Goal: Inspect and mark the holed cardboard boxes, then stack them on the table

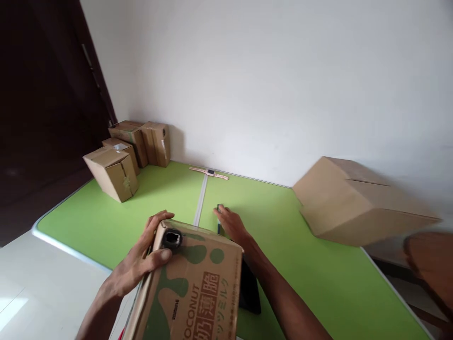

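The left hand is curled in a clasp, its thumb pointing toward the right and its fingers bent beyond the thumb. The left forearm, bare, runs back and leftward from it. The right hand reaches farther forward, right of the left hand, knuckles up, fingers bent; the right forearm, also bare, slants back and rightward behind it.

A flat green table spans mid-frame. Brown cardboard boxes stand at left, a pink-strapped watch lies at centre, a partly hidden black object lower centre, a large tan cardboard box right.
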Available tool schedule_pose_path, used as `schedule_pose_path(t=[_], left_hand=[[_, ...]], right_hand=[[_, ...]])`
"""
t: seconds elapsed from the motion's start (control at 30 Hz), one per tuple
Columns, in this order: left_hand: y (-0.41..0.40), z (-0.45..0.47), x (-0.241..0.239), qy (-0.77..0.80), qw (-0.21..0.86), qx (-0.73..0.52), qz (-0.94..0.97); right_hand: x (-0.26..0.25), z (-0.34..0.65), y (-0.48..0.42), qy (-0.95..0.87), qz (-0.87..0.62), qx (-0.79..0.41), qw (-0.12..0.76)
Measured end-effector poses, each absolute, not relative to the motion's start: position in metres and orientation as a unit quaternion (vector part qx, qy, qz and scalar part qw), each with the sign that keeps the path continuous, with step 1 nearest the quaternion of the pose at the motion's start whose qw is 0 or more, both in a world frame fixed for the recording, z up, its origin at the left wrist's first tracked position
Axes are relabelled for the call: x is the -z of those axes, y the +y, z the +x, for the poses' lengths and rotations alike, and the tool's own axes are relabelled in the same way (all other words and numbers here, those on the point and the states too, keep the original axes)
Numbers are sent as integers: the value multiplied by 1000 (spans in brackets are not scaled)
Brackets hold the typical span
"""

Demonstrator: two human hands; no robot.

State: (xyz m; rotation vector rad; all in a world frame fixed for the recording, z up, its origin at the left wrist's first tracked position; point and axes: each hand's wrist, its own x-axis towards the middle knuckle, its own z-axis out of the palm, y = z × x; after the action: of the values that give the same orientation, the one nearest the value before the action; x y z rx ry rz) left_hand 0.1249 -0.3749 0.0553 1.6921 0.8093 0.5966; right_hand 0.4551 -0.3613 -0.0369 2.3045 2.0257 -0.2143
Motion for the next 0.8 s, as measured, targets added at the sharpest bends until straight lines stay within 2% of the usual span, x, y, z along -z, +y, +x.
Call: schedule_pose_path(t=[0.23, 0.4, 0.6, 0.7, 0.8], left_hand=[[-379, 127, -70, 347, 591, -244, 687], [-381, 137, -73, 399, 580, -245, 666], [-373, 141, -64, 411, 582, -258, 653], [-373, 141, -58, 402, 611, -261, 630], [-376, 144, -57, 406, 618, -264, 620]], right_hand=[[38, 476, -366, 682, 719, 22, 130], [36, 477, -381, 658, 742, 23, 127], [25, 463, -378, 629, 774, 77, 22], [-7, 449, -391, 615, 778, 104, -73], [-54, 416, -422, 636, 725, 165, -208]])
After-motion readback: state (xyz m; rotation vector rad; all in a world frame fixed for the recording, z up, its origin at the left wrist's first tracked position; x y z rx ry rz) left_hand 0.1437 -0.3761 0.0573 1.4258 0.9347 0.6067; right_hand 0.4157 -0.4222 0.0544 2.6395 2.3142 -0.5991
